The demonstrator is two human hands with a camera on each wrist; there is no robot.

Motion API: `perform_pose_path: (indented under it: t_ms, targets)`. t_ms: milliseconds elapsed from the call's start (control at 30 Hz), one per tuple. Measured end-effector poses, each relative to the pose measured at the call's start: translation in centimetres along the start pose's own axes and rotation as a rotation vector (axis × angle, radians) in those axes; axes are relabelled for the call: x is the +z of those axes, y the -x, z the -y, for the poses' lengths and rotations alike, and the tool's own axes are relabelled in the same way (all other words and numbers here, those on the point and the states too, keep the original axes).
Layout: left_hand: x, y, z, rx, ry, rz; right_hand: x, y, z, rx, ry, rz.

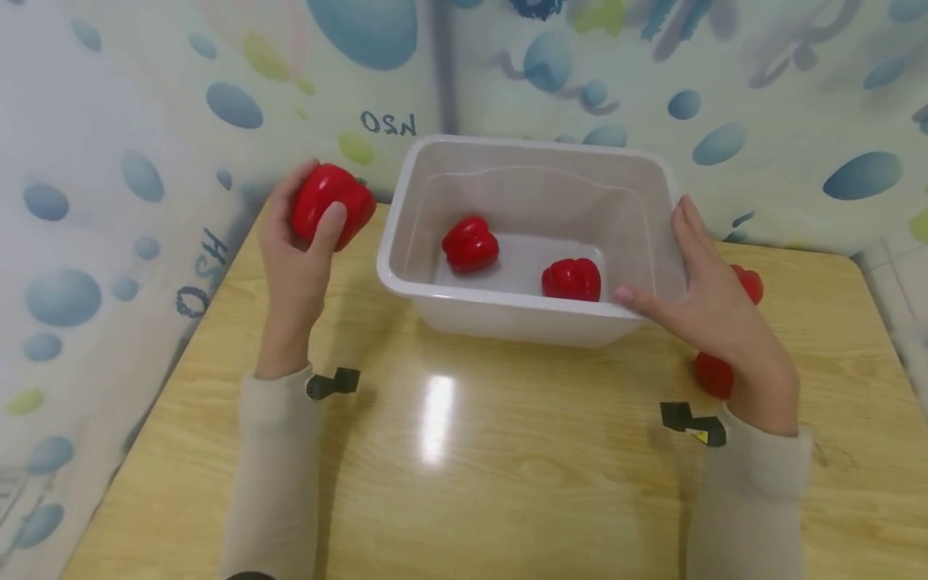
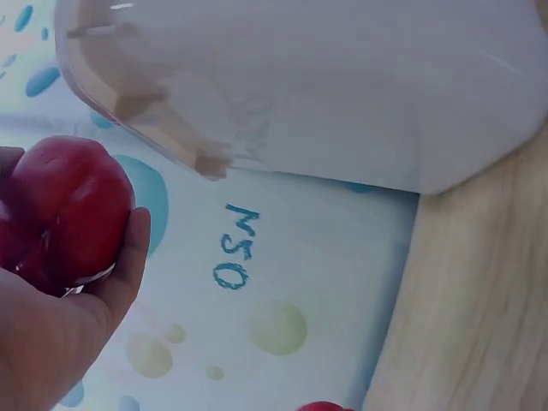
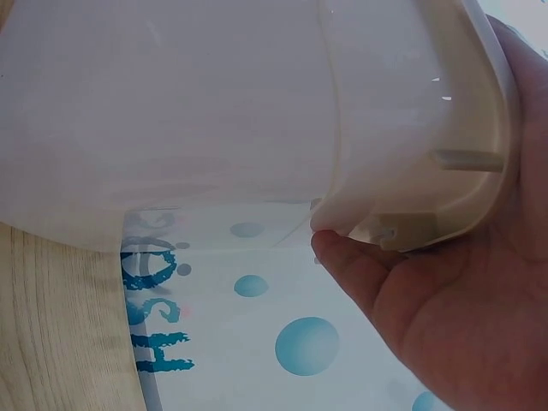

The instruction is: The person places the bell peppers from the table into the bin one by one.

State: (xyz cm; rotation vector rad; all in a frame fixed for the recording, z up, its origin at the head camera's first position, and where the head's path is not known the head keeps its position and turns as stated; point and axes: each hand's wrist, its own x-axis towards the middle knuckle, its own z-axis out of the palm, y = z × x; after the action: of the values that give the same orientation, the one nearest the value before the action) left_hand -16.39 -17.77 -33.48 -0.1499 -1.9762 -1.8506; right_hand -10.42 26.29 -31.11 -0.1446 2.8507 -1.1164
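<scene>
My left hand (image 1: 293, 250) grips a red bell pepper (image 1: 335, 201) to the left of a white plastic bin (image 1: 507, 314). In the left wrist view the same pepper (image 2: 73, 205) shows its lobed end, with fingers curled around it. Two more red bell peppers lie inside the bin, one pepper (image 1: 470, 244) left of the middle and another pepper (image 1: 573, 279) by the front wall. My right hand (image 1: 714, 298) holds the bin's right end, its thumb over the front rim. Up close in the right wrist view, the hand (image 3: 462, 317) wraps the rim.
Beyond the right hand, two red peppers lie on the wooden table (image 1: 522, 451): one pepper (image 1: 750, 283) near the back and another red pepper (image 1: 714, 375) partly hidden by the wrist. A patterned wall (image 1: 507, 97) borders the table's back and left edges.
</scene>
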Motion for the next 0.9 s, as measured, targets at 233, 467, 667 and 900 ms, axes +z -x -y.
perform_pose_path:
  t_ms: [233, 467, 667, 900]
  targets:
    - [0.0, 0.3, -1.3, 0.075, 0.063, 0.026, 0.0, 0.0, 0.1, -0.003, -0.008, -0.001]
    - [0.1, 0.8, -2.5, 0.071, 0.114, 0.058, 0.1, 0.1, 0.1, -0.005, -0.009, -0.006]
    - [0.8, 1.3, -3.3, 0.143, 0.14, 0.111, 0.1, 0.0, 0.2, -0.006, -0.012, -0.006]
    - [1.6, 1.9, -3.7, 0.149, 0.165, 0.17, 0.1, 0.1, 0.1, -0.012, -0.009, -0.005]
